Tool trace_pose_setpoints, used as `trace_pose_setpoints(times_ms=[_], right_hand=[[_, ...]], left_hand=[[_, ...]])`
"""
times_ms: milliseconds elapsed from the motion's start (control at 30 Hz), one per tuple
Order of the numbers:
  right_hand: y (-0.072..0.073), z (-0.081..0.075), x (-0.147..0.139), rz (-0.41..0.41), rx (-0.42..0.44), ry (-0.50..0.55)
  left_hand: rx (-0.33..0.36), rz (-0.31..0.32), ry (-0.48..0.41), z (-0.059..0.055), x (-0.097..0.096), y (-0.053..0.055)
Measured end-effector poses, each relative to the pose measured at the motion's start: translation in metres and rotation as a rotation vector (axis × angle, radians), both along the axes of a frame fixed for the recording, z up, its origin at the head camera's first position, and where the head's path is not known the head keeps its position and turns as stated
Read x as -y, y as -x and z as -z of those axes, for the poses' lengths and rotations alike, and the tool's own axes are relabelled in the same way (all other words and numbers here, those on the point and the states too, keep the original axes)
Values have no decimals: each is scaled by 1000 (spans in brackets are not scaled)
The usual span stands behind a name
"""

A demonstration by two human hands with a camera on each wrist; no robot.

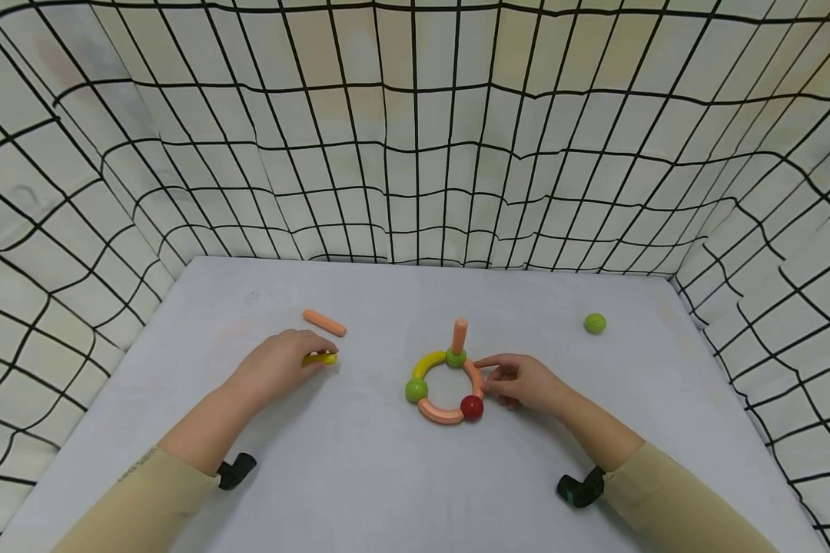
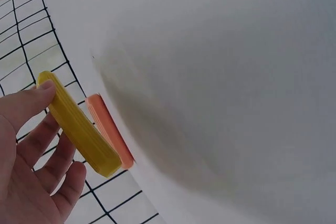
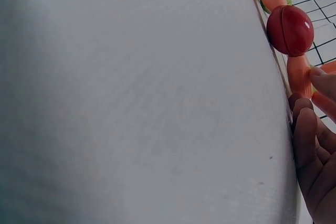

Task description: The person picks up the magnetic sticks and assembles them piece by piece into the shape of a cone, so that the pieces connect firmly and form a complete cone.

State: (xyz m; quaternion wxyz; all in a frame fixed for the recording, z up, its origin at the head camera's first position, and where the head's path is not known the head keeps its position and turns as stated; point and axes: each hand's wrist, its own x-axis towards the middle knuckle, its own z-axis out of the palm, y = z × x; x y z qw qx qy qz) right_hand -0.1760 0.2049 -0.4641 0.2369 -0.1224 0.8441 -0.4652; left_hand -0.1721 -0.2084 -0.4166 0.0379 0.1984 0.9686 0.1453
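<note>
My left hand [image 1: 287,365] pinches a yellow ridged toy stick [image 2: 79,124] between thumb and fingers, over the left part of the table. Just beyond it lies a straight orange stick [image 1: 324,322]. Right of centre is a ring of curved sticks and balls: a yellow curved stick [image 1: 427,363], two orange ones, two green balls [image 1: 416,390] and a red ball [image 3: 290,30]. Another orange stick [image 1: 459,336] stands up from the far green ball [image 1: 456,358]. With its thumb and fingertips, my right hand [image 1: 526,382] holds the ring's right-hand orange curved stick [image 1: 473,378].
A loose green ball [image 1: 595,323] lies at the far right of the white table [image 1: 360,484]. Black-lined netting [image 1: 415,169] rises behind the table and along both sides. Dark curved pieces [image 1: 581,488] sit at both wrists.
</note>
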Motion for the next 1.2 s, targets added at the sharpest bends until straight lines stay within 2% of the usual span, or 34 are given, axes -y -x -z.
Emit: trace_pose_setpoints(times_ms=[167, 367, 733, 1200], right_hand=[[0, 1, -2, 7, -7, -8], [1, -1, 0, 12, -3, -19], [1, 0, 0, 4, 2, -5], [0, 2, 0, 17, 0, -11]], left_hand=[[-10, 8, -20, -1, -10, -3], [-1, 13, -88, -6, -23, -8], [69, -9, -230, -12, -45, -18], [53, 17, -394, -13, -72, -24]])
